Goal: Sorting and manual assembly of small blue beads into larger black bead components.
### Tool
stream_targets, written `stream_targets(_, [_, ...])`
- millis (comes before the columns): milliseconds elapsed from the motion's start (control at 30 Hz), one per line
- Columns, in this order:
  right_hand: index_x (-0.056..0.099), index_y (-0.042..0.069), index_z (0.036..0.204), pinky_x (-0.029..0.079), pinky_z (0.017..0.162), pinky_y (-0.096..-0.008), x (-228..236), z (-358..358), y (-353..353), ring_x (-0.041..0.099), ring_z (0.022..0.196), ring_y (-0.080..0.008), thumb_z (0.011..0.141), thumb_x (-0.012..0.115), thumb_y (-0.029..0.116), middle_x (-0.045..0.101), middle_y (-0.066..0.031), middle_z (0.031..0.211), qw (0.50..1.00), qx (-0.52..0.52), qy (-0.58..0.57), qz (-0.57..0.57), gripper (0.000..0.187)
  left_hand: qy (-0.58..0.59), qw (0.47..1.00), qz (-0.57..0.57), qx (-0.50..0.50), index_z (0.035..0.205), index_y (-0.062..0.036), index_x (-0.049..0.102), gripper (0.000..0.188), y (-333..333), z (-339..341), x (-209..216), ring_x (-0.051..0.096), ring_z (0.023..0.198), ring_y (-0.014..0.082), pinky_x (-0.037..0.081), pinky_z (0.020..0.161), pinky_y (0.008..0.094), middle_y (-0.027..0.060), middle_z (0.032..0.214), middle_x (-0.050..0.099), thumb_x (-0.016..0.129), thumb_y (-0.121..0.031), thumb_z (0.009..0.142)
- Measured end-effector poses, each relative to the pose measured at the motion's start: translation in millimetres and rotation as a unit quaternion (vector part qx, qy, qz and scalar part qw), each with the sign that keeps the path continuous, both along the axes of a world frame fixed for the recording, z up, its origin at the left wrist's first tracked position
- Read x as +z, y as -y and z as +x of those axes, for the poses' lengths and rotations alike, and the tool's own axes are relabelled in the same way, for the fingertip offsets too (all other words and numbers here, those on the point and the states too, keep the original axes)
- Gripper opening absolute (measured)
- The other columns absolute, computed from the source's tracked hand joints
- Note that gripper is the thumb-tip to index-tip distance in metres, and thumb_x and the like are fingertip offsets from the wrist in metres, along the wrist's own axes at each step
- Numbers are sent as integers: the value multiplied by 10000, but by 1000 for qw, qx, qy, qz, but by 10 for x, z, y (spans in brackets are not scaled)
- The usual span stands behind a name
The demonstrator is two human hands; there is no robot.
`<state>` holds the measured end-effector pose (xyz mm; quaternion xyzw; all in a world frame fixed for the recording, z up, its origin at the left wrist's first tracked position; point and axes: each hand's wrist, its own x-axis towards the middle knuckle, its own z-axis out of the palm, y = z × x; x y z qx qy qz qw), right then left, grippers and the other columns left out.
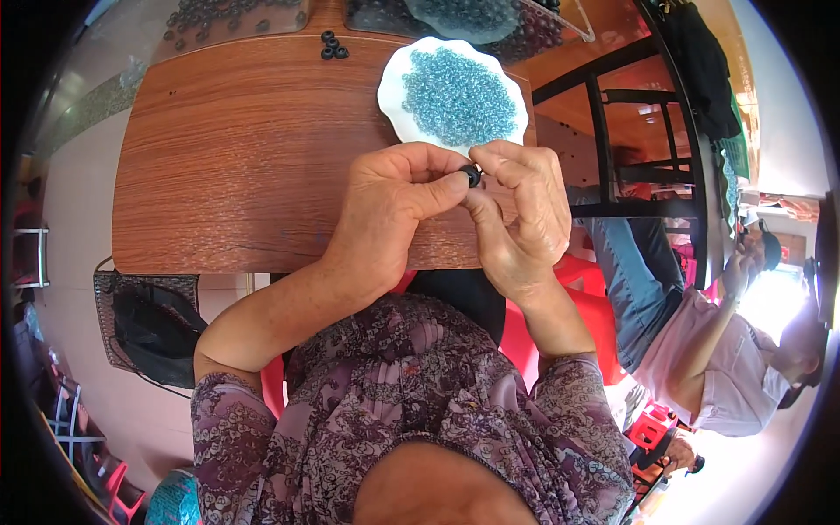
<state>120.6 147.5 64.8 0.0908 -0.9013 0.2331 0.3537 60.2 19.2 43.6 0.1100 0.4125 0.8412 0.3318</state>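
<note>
A small round black bead (473, 176) is pinched just above the table, in front of a scalloped white plate (392, 94). My left hand (389, 197) grips it from the left between thumb and index finger. From the other side, the bent fingertips of my right hand (529, 210) close on the same bead. Whether a thread or a fine tool is also in these fingers is too small to tell. Heaped on the plate lie many tiny translucent blue beads (459, 96). Farther left, several black beads (332, 47) sit together on the wooden table (236, 166).
Along the table's far edge stand a clear tray (236, 19) of dark beads and another clear container (560, 26). A black metal frame (604, 114) rises on the right. Beyond it sits another person (717, 367). A dark bag on a woven seat (149, 324) is at left.
</note>
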Motion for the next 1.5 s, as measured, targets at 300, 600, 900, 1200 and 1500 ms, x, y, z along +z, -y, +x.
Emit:
stream_targets(300, [583,-29,879,448,581,-305,-150,-151,23,553,693,-246,579,688,-64,604,-137,823,997,15,-73,11,319,31,999,-4,32,884,42,628,114,-1,11,-8,535,731,60,423,673,187,32,806,615,613,-42,808])
stream_targets(600, [570,-23,889,463,595,-299,-317,-252,-1,569,696,-241,603,713,-64,617,-130,822,995,20,-91,32,322,30,997,1,69,888,51,634,126,-49,-38,-156,532,729,60,416,671,185,36,803,621,612,-36,800])
stream_targets(900, [559,-9,959,449,615,-325,-324,-334,103,556,719,-262,615,626,-141,603,-131,851,988,11,-44,-148,375,37,997,32,62,960,55,614,177,-24,-158,-135,556,783,77,424,732,200,50,876,630,604,-69,833])
stream_targets(1200, [582,-47,902,405,598,-348,-258,-435,-23,537,680,-264,561,619,-91,595,-139,825,995,48,-86,9,346,37,998,8,52,960,53,623,159,10,-211,-160,558,787,71,431,729,193,46,872,630,600,-42,835])
stream_targets(1500, [581,-59,908,384,571,-348,-311,-485,86,520,655,-245,586,622,-45,579,-129,828,993,84,-69,48,326,20,999,-16,45,921,40,611,131,172,-259,-183,551,767,62,429,712,192,45,857,629,596,-73,857])
